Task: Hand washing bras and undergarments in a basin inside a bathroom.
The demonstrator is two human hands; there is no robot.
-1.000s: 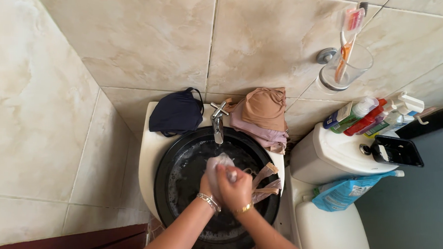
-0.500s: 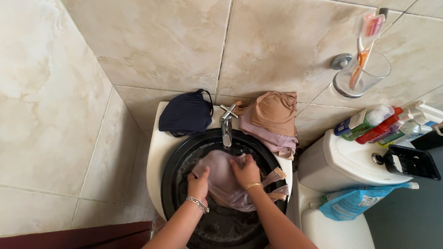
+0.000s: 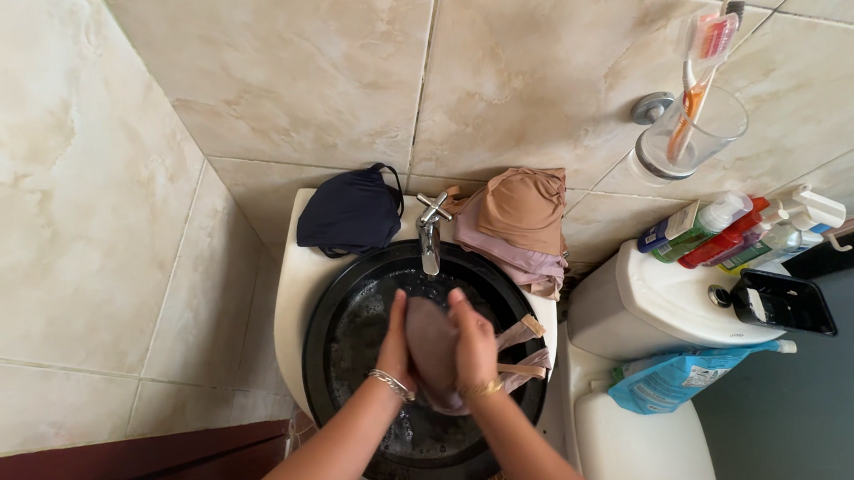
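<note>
My left hand (image 3: pixel 394 342) and my right hand (image 3: pixel 474 346) press a wet mauve garment (image 3: pixel 434 351) between them over a black basin (image 3: pixel 346 342). The basin sits in a white sink (image 3: pixel 296 273) and holds soapy water. The garment's tan straps (image 3: pixel 521 342) trail over the basin's right rim. A chrome tap (image 3: pixel 430 232) stands just beyond my hands. I wear a bracelet on each wrist.
A dark blue garment (image 3: pixel 349 212) lies on the sink's back left. A pile of tan and mauve garments (image 3: pixel 516 220) lies at its back right. A toilet cistern (image 3: pixel 655 303) carries several bottles (image 3: pixel 725 229) and a black tray (image 3: pixel 779 301). A toothbrush glass (image 3: pixel 686 131) hangs on the tiled wall.
A second ago my hands were clasped on the bunched cloth, then they spread it flat in the basin. Now they have gathered it up again and squeeze it between the palms.
</note>
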